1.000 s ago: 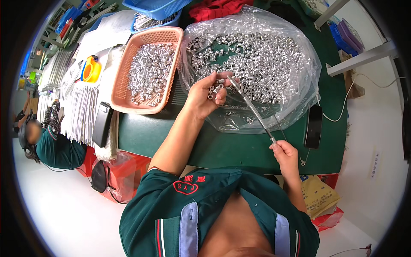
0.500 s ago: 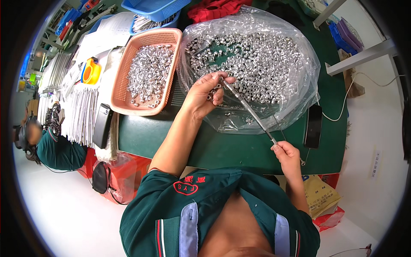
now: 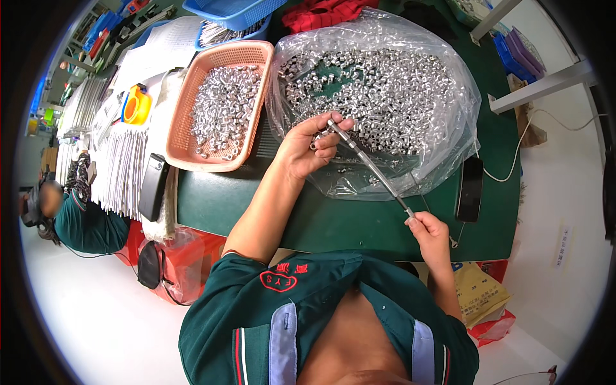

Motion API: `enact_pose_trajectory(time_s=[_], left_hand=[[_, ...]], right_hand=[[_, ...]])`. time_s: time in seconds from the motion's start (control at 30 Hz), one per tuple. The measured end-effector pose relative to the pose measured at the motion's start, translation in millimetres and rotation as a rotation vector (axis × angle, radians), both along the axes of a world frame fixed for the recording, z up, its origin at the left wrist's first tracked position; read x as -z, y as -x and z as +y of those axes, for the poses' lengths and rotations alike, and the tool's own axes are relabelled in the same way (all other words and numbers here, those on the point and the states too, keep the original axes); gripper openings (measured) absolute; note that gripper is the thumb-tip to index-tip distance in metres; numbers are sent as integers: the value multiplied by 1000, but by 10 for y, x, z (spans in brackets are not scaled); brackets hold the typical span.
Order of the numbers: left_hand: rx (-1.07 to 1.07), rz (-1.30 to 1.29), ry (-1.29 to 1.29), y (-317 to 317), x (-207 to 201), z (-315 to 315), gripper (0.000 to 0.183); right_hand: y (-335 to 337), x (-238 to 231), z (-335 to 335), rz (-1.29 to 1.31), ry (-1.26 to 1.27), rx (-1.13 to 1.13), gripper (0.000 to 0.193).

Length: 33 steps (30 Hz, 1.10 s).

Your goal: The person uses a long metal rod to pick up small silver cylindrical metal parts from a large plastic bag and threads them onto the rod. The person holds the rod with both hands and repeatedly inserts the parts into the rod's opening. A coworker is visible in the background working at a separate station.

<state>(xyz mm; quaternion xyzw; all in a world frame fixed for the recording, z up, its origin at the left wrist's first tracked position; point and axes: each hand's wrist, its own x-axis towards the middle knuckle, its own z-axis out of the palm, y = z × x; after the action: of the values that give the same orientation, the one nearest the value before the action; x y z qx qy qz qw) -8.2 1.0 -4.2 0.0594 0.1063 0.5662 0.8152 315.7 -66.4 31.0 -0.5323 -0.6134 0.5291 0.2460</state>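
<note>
While curling left hand (image 3: 301, 149) round small silver metal rings (image 3: 314, 145), seems, though part-hidden, to brace slim silver metal rod (image 3: 372, 167) by far tip. Clamps near end in right hand (image 3: 428, 232), likely for steadiness, slanted over crumpled clear plastic bag (image 3: 443, 173).

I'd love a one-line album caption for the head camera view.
Left hand and right hand hold a metal rod by a clear bag of small silvery pieces, a peach basket alongside.

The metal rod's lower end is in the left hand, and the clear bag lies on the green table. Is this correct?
Wrong hand: in the head view, the right hand holds the metal rod at its lower end. The clear bag does lie on the green table.
</note>
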Motion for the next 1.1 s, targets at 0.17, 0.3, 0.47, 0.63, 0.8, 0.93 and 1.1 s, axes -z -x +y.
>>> enact_pose_trajectory(time_s=[0.17,0.3,0.47,0.63,0.8,0.93,1.1], left_hand=[[-28,229,15,-99,-91,-24,33],[-30,302,6,-91,-141,-19,46],[-63,290,89,-36,-206,-7,55],[-72,288,46,27,-150,-2,51],[-84,400,49,-39,-194,1,50],[-84,417,33,-59,-195,-8,44],[-128,339,53,-80,-228,-18,38]], right_hand=[[61,50,29,34,-19,37,15],[93,13,56,35,79,56,14],[37,-9,95,17,71,61,14],[-42,-16,107,-16,-17,24,13],[-28,-75,129,-85,-119,-4,11],[2,-77,106,-86,-104,26,11],[71,-131,37,-99,-96,43,12]])
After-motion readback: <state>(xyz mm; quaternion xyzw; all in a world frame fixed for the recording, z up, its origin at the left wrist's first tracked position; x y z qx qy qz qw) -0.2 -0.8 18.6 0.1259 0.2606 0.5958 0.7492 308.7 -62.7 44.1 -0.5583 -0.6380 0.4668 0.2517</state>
